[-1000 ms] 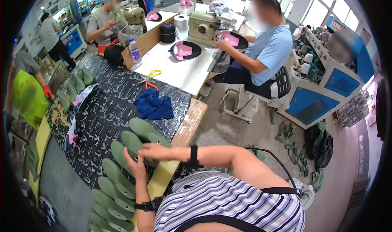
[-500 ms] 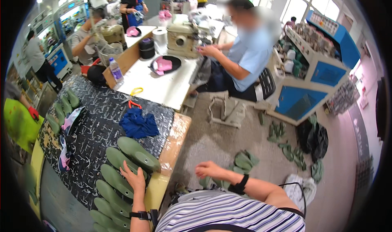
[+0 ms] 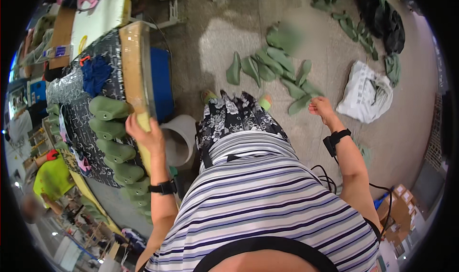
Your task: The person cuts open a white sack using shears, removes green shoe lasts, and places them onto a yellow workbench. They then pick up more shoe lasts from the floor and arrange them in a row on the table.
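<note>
My left hand (image 3: 147, 134) is at the table's near edge with its fingers apart, holding nothing. Beside its fingertips lies a row of green shoe lasts (image 3: 109, 108), running along the table edge. My right hand (image 3: 323, 108) is held out over the floor, its fingers loosely bent and nothing visible in them. Past that hand, a loose heap of green shoe lasts (image 3: 267, 66) lies on the floor. They appear below the hand; whether its fingertips touch one I cannot tell, though a gap seems likely.
A grey bin (image 3: 180, 140) stands between the table edge (image 3: 136, 76) and my legs. Dark blue cloth (image 3: 97, 74) lies on the table. On the floor to the right are a white sack (image 3: 361, 95) and a black bag (image 3: 393, 30). A person in bright yellow-green (image 3: 52, 178) is across the table.
My view has tipped down and turned toward the floor. My left hand has come off the lasts to the table edge, and my right hand has swung out to the right.
</note>
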A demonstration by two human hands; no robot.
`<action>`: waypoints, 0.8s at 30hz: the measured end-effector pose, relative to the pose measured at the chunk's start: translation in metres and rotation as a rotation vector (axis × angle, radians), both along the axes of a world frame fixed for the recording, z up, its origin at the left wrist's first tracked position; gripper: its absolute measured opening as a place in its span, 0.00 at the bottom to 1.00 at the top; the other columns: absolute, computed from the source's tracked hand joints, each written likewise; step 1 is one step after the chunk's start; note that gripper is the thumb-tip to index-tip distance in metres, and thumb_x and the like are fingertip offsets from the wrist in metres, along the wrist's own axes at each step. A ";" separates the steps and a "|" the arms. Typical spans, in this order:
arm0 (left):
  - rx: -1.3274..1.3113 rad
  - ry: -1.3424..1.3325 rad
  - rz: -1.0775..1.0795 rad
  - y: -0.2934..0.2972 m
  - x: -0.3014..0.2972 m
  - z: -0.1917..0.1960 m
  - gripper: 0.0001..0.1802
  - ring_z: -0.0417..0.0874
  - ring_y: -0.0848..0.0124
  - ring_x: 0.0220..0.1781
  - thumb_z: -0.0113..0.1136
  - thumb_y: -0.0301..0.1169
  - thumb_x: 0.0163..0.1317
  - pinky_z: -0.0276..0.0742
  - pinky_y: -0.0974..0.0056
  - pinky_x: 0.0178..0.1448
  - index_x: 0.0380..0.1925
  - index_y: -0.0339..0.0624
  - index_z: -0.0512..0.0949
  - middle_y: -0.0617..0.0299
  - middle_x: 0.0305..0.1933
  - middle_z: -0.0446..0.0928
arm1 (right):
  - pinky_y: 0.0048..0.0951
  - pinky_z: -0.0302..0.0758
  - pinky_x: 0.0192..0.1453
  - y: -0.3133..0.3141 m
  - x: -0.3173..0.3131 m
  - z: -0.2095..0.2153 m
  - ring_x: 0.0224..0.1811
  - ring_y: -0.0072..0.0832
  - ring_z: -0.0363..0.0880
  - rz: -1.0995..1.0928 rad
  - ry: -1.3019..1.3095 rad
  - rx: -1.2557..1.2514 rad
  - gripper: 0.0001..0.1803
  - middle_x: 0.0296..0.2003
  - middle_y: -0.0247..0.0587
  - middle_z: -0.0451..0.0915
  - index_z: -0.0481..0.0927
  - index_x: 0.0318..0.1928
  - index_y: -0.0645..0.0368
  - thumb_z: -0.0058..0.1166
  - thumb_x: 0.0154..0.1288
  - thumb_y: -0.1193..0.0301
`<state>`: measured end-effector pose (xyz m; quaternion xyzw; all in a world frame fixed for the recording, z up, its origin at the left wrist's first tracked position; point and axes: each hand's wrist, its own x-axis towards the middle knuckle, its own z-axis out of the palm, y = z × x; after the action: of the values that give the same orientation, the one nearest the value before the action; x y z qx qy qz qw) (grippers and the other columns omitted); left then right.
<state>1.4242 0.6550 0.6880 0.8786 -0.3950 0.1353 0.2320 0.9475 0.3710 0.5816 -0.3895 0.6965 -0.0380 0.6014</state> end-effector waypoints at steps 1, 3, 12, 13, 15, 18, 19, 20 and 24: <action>0.014 0.059 -0.046 -0.023 -0.022 -0.012 0.26 0.64 0.48 0.57 0.58 0.26 0.49 0.58 0.53 0.63 0.50 0.30 0.67 0.43 0.55 0.64 | 0.25 0.77 0.31 0.004 -0.024 -0.014 0.26 0.26 0.76 -0.006 0.003 0.031 0.13 0.26 0.41 0.76 0.75 0.34 0.69 0.50 0.61 0.68; -0.021 0.281 -0.175 -0.054 -0.060 -0.046 0.25 0.64 0.50 0.58 0.58 0.26 0.48 0.58 0.54 0.64 0.50 0.33 0.69 0.43 0.56 0.63 | 0.26 0.76 0.29 0.009 -0.058 -0.046 0.25 0.25 0.76 0.084 0.003 0.131 0.12 0.26 0.40 0.76 0.75 0.33 0.69 0.50 0.61 0.69; 0.585 0.831 -0.401 -0.154 -0.127 -0.309 0.24 0.72 0.51 0.48 0.62 0.28 0.44 0.69 0.58 0.53 0.45 0.34 0.73 0.46 0.49 0.69 | 0.23 0.73 0.26 0.021 -0.085 -0.197 0.24 0.22 0.75 0.192 0.015 0.084 0.10 0.24 0.38 0.76 0.74 0.34 0.67 0.47 0.62 0.70; 0.640 0.832 -0.423 -0.164 -0.125 -0.344 0.25 0.72 0.50 0.49 0.62 0.30 0.44 0.69 0.57 0.53 0.46 0.34 0.73 0.44 0.48 0.70 | 0.23 0.73 0.26 0.020 -0.082 -0.226 0.24 0.22 0.75 0.189 0.009 0.114 0.10 0.24 0.38 0.76 0.74 0.34 0.67 0.47 0.62 0.70; 0.673 0.778 -0.524 -0.184 -0.116 -0.417 0.26 0.73 0.48 0.50 0.62 0.33 0.44 0.70 0.54 0.52 0.45 0.32 0.73 0.40 0.44 0.73 | 0.24 0.73 0.26 0.015 -0.075 -0.296 0.23 0.21 0.75 0.183 -0.014 0.055 0.11 0.21 0.38 0.76 0.76 0.33 0.68 0.49 0.60 0.70; 0.784 0.755 -0.422 -0.217 -0.092 -0.522 0.27 0.75 0.46 0.48 0.65 0.37 0.46 0.72 0.53 0.48 0.43 0.31 0.73 0.38 0.41 0.75 | 0.28 0.73 0.27 0.009 -0.051 -0.401 0.24 0.25 0.77 0.172 -0.066 0.077 0.11 0.21 0.43 0.77 0.76 0.33 0.68 0.49 0.59 0.70; 0.827 0.756 -0.417 -0.223 -0.090 -0.554 0.28 0.76 0.47 0.48 0.66 0.38 0.46 0.72 0.53 0.48 0.44 0.30 0.73 0.38 0.43 0.75 | 0.32 0.73 0.29 0.014 -0.046 -0.435 0.25 0.31 0.77 0.323 -0.018 -0.020 0.11 0.21 0.47 0.77 0.76 0.34 0.68 0.50 0.58 0.70; 0.864 0.750 -0.407 -0.231 -0.087 -0.585 0.29 0.76 0.47 0.48 0.67 0.40 0.47 0.73 0.54 0.48 0.45 0.30 0.73 0.38 0.45 0.75 | 0.35 0.73 0.31 0.014 -0.041 -0.469 0.26 0.37 0.78 0.482 0.020 -0.124 0.11 0.22 0.52 0.77 0.75 0.35 0.68 0.50 0.57 0.70; 0.742 0.708 -0.312 -0.245 -0.062 -0.693 0.38 0.74 0.49 0.54 0.68 0.39 0.45 0.70 0.55 0.58 0.53 0.27 0.67 0.39 0.51 0.73 | 0.41 0.73 0.43 0.007 0.051 -0.559 0.38 0.52 0.77 0.624 0.155 -0.155 0.16 0.32 0.60 0.78 0.74 0.43 0.67 0.53 0.54 0.70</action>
<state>1.3623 0.4098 -0.0054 0.8242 -0.4398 -0.3543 0.0423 0.9989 0.3785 0.0225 -0.6306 0.5824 0.1249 0.4975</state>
